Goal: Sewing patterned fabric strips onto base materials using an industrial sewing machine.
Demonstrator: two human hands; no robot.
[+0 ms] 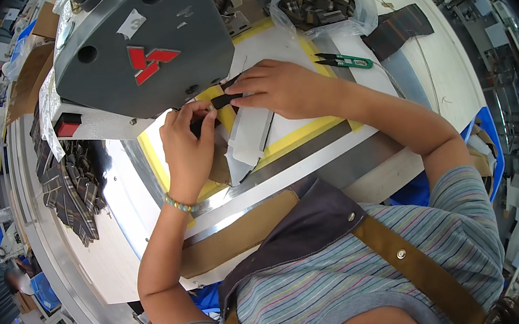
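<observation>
At the base of a grey sewing machine point(107, 58), my left hand point(186, 138) pinches the end of a small dark piece, hard to make out under the fingers. My right hand point(283, 92) has its fingers closed on a short black strip point(223, 101), close to my left fingertips. Beneath both hands lie a pale folded piece with a grey face point(247, 138) and a work plate edged with yellow tape point(322, 123). The needle area is hidden by the machine head and my fingers.
A clear bag of small folded fabric pieces point(319, 8), green-handled snips point(344, 60) and a dark striped fabric piece point(395, 31) lie at the back right. Plaid fabric point(67, 190) is heaped at left. A blue bin point(488, 149) sits at right. A person is visible at far left.
</observation>
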